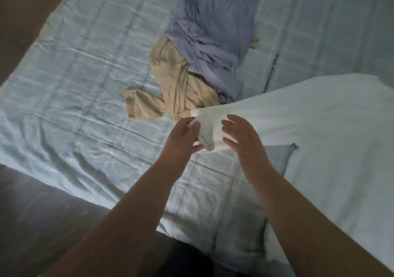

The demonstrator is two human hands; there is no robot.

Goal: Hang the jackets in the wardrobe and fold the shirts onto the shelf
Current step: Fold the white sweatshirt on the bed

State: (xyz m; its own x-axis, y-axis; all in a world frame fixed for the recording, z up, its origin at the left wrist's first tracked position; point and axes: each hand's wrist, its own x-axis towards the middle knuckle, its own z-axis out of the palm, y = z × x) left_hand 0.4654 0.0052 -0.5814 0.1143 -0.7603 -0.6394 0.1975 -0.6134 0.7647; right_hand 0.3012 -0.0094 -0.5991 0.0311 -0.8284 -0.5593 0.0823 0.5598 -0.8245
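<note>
My left grip (183,136) pinches the cuff of the white shirt (309,131); my right grip (241,140) hovers beside it, fingers loose, holding nothing. The sleeve runs rightward to the body spread on the bed (85,74). Beyond lies a crumpled beige shirt (177,89).

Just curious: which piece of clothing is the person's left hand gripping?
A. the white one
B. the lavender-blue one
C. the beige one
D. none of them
A: the left hand pinches the narrow end of the white garment, while the beige garment and the lavender-blue garment lie crumpled and untouched further up the bed.
</note>
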